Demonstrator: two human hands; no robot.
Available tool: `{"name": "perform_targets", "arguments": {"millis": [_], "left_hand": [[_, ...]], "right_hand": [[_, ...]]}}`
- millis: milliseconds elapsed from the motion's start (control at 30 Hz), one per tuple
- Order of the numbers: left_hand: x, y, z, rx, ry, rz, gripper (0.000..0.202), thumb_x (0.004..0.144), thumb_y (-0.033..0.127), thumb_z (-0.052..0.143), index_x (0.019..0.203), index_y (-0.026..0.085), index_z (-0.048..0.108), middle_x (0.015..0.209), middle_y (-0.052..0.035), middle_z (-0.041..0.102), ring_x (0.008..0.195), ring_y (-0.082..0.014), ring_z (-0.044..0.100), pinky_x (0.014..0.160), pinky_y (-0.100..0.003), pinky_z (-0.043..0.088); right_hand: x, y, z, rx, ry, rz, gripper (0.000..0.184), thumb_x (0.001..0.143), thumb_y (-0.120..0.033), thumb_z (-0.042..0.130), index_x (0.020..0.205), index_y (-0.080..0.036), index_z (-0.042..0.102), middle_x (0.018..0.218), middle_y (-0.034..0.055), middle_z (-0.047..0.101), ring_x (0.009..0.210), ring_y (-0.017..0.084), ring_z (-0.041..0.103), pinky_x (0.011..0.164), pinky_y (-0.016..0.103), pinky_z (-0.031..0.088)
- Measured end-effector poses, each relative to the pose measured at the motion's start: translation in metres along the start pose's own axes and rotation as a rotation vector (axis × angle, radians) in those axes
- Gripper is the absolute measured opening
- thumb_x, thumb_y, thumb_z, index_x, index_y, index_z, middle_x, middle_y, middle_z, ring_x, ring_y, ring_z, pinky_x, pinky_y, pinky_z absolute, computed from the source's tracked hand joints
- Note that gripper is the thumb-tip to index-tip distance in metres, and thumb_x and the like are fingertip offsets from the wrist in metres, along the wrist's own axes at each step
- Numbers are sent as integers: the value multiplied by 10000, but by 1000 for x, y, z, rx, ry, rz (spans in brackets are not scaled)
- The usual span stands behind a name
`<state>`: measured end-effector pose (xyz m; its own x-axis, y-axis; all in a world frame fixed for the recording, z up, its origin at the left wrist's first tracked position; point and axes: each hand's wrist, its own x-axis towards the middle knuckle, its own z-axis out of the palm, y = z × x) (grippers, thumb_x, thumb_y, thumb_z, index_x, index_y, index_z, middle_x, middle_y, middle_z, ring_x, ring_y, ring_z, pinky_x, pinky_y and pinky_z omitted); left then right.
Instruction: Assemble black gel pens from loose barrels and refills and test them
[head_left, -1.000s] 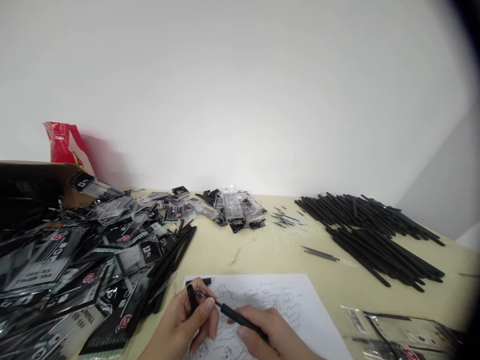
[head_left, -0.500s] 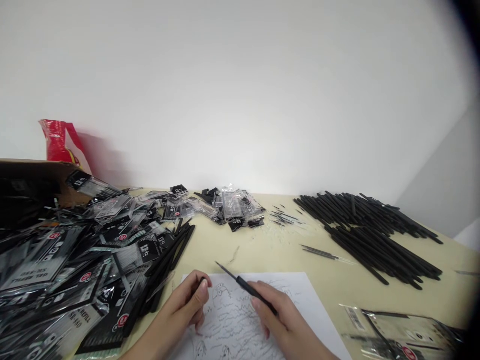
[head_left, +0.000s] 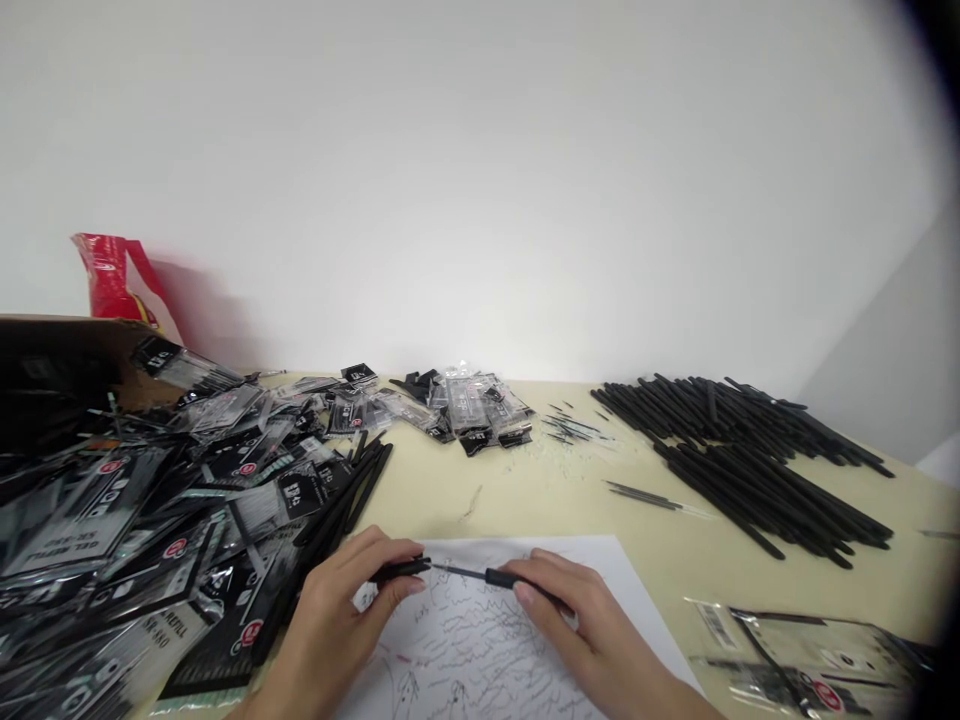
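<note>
The refill packets (head_left: 112,510) look like glossy clear plastic, the pen barrels (head_left: 757,490) matt black plastic, the sheet (head_left: 480,630) smooth white paper.

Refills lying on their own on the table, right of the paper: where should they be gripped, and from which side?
Pinch the refills around the thicker dark shaft toward the left end, coming from above on the near side. They lie flat, apart from the black pen barrels, and their right ends look too fine to hold.

On my counter (head_left: 555,510): left, gel refill packets (head_left: 127,530) heaped against a cardboard box (head_left: 60,365), a red bag (head_left: 109,275) behind; right, black pen barrels (head_left: 750,480) in loose piles.
</note>
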<state>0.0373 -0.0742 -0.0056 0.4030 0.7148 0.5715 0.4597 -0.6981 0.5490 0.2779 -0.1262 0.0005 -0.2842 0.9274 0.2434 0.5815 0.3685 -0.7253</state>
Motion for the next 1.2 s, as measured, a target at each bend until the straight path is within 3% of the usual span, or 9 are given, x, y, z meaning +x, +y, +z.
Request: {"name": "perform_targets", "arguments": {"millis": [167,400,1200], "left_hand": [[3,9,-2,12,69,50,106,766,122,613,846,192,614,728,7,609,663,-101,593,609,-160,461],[2,10,-2,20,106,18,98,753,143,633,834,198,632,752,3,640,676,-110,614,632,-168,478],[1,8,0,16,76,-10,89,760,180,633,846,189,649,731,-1,616,661,-115,592,604,-181,465]], "right_hand": [[-1,2,-1,-21,-3,4,261,937,-330,356,962,-205,584,767,28,560,719,157,527,646,252,400],[0,2,-1,-40,-22,2,270,941,-325,348,939,-197,586,732,19,544,671,145,511,616,243,395],[-2,1,-3,-96,-2,-29,266,945,-296,346,930,-187,588,723,18,544,657,140,509,611,249,400]]}}
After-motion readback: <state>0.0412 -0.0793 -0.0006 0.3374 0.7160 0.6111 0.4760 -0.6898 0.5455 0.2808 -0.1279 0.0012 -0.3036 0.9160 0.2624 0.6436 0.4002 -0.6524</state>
